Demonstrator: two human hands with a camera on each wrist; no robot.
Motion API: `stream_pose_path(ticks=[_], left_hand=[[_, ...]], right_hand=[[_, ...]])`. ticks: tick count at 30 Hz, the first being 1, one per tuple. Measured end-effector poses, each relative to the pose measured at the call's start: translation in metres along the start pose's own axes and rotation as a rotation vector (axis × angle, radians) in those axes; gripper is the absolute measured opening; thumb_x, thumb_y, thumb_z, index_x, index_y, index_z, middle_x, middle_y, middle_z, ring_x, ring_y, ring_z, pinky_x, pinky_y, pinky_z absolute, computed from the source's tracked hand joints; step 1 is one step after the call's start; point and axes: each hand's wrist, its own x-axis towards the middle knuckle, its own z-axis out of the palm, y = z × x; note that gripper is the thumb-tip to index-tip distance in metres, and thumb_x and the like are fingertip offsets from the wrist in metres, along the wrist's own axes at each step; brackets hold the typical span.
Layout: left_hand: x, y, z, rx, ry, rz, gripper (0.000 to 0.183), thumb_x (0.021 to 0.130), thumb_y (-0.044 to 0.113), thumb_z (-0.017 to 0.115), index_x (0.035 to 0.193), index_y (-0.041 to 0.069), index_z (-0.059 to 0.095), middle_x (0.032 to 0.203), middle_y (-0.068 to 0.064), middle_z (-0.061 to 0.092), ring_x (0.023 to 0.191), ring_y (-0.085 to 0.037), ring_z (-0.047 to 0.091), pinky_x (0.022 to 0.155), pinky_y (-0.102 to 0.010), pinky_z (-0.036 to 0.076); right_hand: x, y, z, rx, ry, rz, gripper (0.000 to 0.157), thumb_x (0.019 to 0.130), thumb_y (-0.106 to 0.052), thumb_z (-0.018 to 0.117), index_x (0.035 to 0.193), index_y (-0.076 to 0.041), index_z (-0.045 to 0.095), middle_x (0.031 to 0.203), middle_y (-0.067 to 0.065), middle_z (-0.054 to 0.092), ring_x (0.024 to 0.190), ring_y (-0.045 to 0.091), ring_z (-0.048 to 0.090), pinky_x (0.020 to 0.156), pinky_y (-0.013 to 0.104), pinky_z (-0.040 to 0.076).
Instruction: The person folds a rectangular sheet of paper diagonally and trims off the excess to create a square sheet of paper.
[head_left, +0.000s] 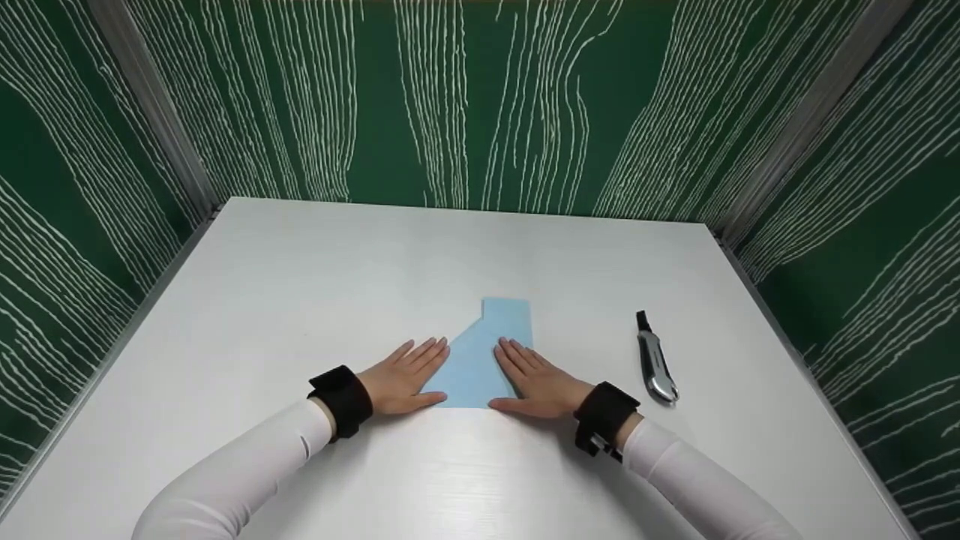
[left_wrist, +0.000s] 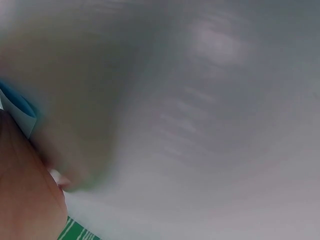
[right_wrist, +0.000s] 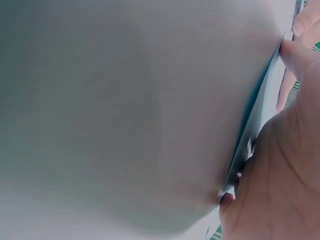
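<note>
A folded sheet of light blue paper (head_left: 472, 367) lies on the white table, its slanted edge on the left and a narrower upright strip at the top right. My left hand (head_left: 409, 377) rests with straight fingers on the paper's left side, thumb near the bottom corner. On the right side, my right hand (head_left: 541, 381) lies flat with fingers pointing up and inward, its thumb at the bottom edge. In the right wrist view the paper's edge (right_wrist: 255, 107) stands slightly raised beside the palm. The left wrist view shows a folded paper corner (left_wrist: 22, 112) next to the hand.
A grey and black utility knife (head_left: 657, 364) lies on the table to the right of my right hand. The white table (head_left: 360, 262) meets green walls with white wavy lines (head_left: 510, 112). Grey metal posts (head_left: 154, 105) stand at the back corners.
</note>
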Motion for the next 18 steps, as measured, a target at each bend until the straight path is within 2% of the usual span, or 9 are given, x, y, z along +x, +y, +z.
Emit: stream_pose_path(ticks=[6,12,18], left_hand=[[-0.007,0.007,-0.007,-0.019,-0.007,0.01,0.081,0.108,0.056,0.035,0.166,0.008,0.007,0.176,-0.009,0.003,0.164,-0.026,0.002,0.133,-0.05,0.003],[-0.012,0.015,-0.015,-0.027,-0.008,0.007,0.077,0.109,0.048,0.04,0.165,0.004,0.011,0.175,-0.013,0.006,0.164,-0.03,0.006,0.133,-0.052,0.005],[-0.012,0.018,-0.018,-0.015,-0.011,0.007,0.076,0.11,0.048,0.04,0.165,0.004,0.012,0.175,-0.013,0.007,0.164,-0.031,0.007,0.133,-0.054,0.007]], right_hand=[[-0.019,0.024,-0.004,0.018,0.01,-0.028,0.094,0.102,-0.057,0.054,0.165,-0.003,0.009,0.174,0.018,0.003,0.163,0.038,0.005,0.131,0.057,0.014],[-0.037,0.046,-0.008,0.026,0.029,-0.011,0.094,0.1,-0.058,0.056,0.165,-0.004,0.013,0.174,0.018,0.007,0.162,0.041,0.009,0.129,0.059,0.017],[-0.053,0.065,-0.012,0.031,0.04,-0.003,0.093,0.1,-0.058,0.057,0.165,-0.007,0.015,0.174,0.017,0.009,0.162,0.041,0.01,0.129,0.06,0.017]])
